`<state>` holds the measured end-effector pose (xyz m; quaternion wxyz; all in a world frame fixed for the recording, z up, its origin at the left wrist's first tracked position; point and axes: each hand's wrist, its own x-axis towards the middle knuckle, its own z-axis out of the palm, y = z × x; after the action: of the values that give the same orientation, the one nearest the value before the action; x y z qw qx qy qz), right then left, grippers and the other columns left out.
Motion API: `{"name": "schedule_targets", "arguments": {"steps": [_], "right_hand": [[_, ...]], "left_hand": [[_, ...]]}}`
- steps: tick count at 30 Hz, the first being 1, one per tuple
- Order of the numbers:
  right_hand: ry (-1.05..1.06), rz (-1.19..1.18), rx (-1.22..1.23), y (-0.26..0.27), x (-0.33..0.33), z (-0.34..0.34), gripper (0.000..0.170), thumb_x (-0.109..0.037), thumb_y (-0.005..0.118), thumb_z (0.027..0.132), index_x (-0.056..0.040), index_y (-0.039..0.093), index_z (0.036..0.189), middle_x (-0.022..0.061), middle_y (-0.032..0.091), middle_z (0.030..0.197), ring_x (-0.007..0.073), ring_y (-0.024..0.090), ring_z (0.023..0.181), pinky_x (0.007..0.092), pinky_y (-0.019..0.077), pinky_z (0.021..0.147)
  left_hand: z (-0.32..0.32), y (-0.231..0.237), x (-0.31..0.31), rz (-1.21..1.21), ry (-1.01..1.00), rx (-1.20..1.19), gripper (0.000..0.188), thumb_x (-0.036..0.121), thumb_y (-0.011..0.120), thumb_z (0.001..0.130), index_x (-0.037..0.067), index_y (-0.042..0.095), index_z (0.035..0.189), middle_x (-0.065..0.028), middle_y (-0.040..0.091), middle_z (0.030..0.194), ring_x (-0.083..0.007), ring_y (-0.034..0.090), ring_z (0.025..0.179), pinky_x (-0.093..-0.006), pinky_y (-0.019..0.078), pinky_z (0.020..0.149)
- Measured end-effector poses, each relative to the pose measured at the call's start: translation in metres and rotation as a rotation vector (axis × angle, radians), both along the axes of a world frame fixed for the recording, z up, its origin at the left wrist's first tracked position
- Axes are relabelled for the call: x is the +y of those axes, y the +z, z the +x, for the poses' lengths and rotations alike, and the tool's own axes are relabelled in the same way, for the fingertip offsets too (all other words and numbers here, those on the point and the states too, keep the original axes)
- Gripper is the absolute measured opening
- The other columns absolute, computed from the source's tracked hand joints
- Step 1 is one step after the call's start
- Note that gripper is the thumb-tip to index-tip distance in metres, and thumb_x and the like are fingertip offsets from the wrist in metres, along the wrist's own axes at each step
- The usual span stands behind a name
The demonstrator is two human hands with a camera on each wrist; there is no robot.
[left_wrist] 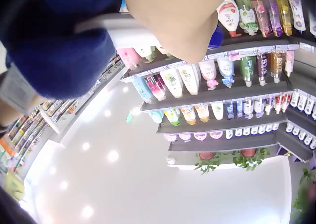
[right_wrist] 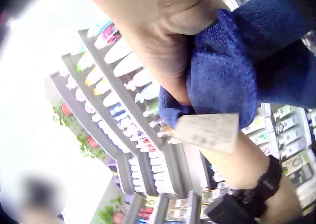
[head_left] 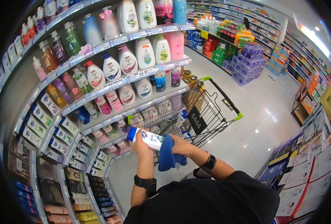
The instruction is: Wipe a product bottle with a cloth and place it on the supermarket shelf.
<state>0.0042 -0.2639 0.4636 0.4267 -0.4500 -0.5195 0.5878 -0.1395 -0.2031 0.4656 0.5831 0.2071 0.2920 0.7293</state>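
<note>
left hand (head_left: 143, 149): fingers clamped on white bottle (head_left: 152, 139), near its blue cap (head_left: 132, 133) | right hand (head_left: 181, 145): fingers clamped on blue cloth (head_left: 167, 156), over the other end | bottle between hands, long axis crosswise, cap leftward | beyond: cart (head_left: 197, 120), shelf (head_left: 135, 77)

Was hemmed in at left and ahead by shelves (head_left: 143, 34) of bottles (head_left: 147, 53); was blocked beyond the right hand (head_left: 180, 145) by a wire cart (head_left: 197, 120). Lay open rightward over tile floor (head_left: 225, 149), between cart and cartons (head_left: 297, 198); was bounded farther off by purple packs (head_left: 247, 63).
</note>
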Motion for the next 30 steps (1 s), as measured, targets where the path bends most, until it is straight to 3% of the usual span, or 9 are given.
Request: {"name": "schedule_targets", "arguments": {"steps": [3, 6, 8, 10, 12, 18, 23, 26, 30], "right_hand": [[-0.078, 0.211, -0.275, -0.002, -0.004, -0.004, 0.069, -0.015, 0.076, 0.061, -0.0003, 0.043, 0.119, 0.0073, 0.055, 0.102, 0.0147, 0.054, 0.090, 0.0279, 0.0435, 0.082], [-0.012, 0.132, -0.017, 0.007, -0.006, -0.002, 0.066, -0.016, 0.075, 0.063, -0.0010, 0.044, 0.119, 0.0075, 0.055, 0.102, 0.0139, 0.054, 0.091, 0.0275, 0.0438, 0.082], [0.082, -0.105, 0.404, 0.020, -0.012, 0.002, 0.050, -0.011, 0.068, 0.071, 0.0001, 0.046, 0.114, 0.0089, 0.057, 0.098, 0.0150, 0.059, 0.086, 0.0268, 0.0495, 0.075], [0.187, -0.214, 0.607, 0.033, -0.018, 0.007, 0.050, -0.014, 0.066, 0.077, 0.0007, 0.044, 0.119, 0.0108, 0.057, 0.101, 0.0171, 0.060, 0.089, 0.0275, 0.0512, 0.075], [0.332, -0.184, 0.559, 0.000, -0.013, 0.017, 0.054, -0.018, 0.064, 0.080, 0.0017, 0.040, 0.124, 0.0122, 0.056, 0.107, 0.0179, 0.058, 0.095, 0.0287, 0.0484, 0.080], [0.448, 0.310, 0.069, 0.023, -0.022, 0.003, 0.036, -0.019, 0.065, 0.079, 0.0011, 0.056, 0.108, 0.0099, 0.059, 0.103, 0.0153, 0.055, 0.092, 0.0303, 0.0456, 0.081], [0.070, 0.277, -0.432, 0.051, -0.029, 0.004, 0.026, -0.002, 0.051, 0.073, 0.0027, 0.059, 0.097, 0.0142, 0.063, 0.076, 0.0180, 0.061, 0.072, 0.0297, 0.0472, 0.066], [-0.301, 0.397, -0.455, 0.064, -0.031, 0.003, 0.027, -0.001, 0.050, 0.072, 0.0015, 0.060, 0.098, 0.0157, 0.063, 0.077, 0.0188, 0.062, 0.071, 0.0284, 0.0472, 0.065], [-0.461, 0.470, -0.120, 0.055, -0.015, 0.008, 0.021, -0.002, 0.050, 0.079, 0.0030, 0.061, 0.096, 0.0077, 0.065, 0.080, 0.0120, 0.060, 0.071, 0.0247, 0.0471, 0.063]], "left_hand": [[0.002, 0.013, -0.004, -0.001, -0.065, 0.071, 0.029, 0.001, 0.058, 0.076, 0.001, 0.046, 0.102, -0.0101, 0.057, 0.086, -0.0212, 0.060, 0.077, -0.0324, 0.0497, 0.066], [0.000, 0.023, -0.012, 0.249, -0.215, 0.228, 0.045, 0.003, 0.062, 0.074, 0.001, 0.041, 0.115, -0.0099, 0.057, 0.091, -0.0205, 0.059, 0.088, -0.0323, 0.0463, 0.079], [-0.013, 0.035, -0.013, 0.412, -0.600, 0.222, 0.058, 0.012, 0.068, 0.072, -0.002, 0.038, 0.121, -0.0101, 0.057, 0.093, -0.0220, 0.059, 0.091, -0.0341, 0.0454, 0.083], [-0.017, 0.034, -0.014, 0.493, -0.897, 0.163, 0.071, 0.025, 0.074, 0.068, -0.005, 0.040, 0.122, -0.0160, 0.061, 0.099, -0.0270, 0.059, 0.093, -0.0361, 0.0449, 0.086], [-0.013, 0.037, -0.023, 0.565, -0.951, 0.090, 0.070, 0.029, 0.073, 0.066, -0.005, 0.044, 0.119, -0.0182, 0.061, 0.100, -0.0285, 0.059, 0.094, -0.0380, 0.0453, 0.086], [-0.015, 0.041, -0.027, 0.535, -0.959, 0.042, 0.053, 0.029, 0.068, 0.068, -0.004, 0.052, 0.105, -0.0143, 0.060, 0.089, -0.0290, 0.060, 0.090, -0.0419, 0.0463, 0.084], [-0.018, 0.036, -0.028, 0.327, -0.704, 0.125, 0.034, 0.012, 0.060, 0.073, -0.003, 0.051, 0.102, -0.0114, 0.058, 0.084, -0.0223, 0.060, 0.079, -0.0318, 0.0496, 0.071], [-0.014, 0.033, -0.025, 0.250, -0.592, 0.142, 0.029, 0.001, 0.059, 0.075, -0.004, 0.053, 0.103, -0.0109, 0.062, 0.086, -0.0199, 0.062, 0.078, -0.0298, 0.0505, 0.067], [-0.002, 0.035, -0.037, 0.179, -0.491, 0.391, 0.024, 0.000, 0.061, 0.074, -0.002, 0.057, 0.097, -0.0101, 0.063, 0.086, -0.0155, 0.061, 0.075, -0.0280, 0.0495, 0.067]]}}
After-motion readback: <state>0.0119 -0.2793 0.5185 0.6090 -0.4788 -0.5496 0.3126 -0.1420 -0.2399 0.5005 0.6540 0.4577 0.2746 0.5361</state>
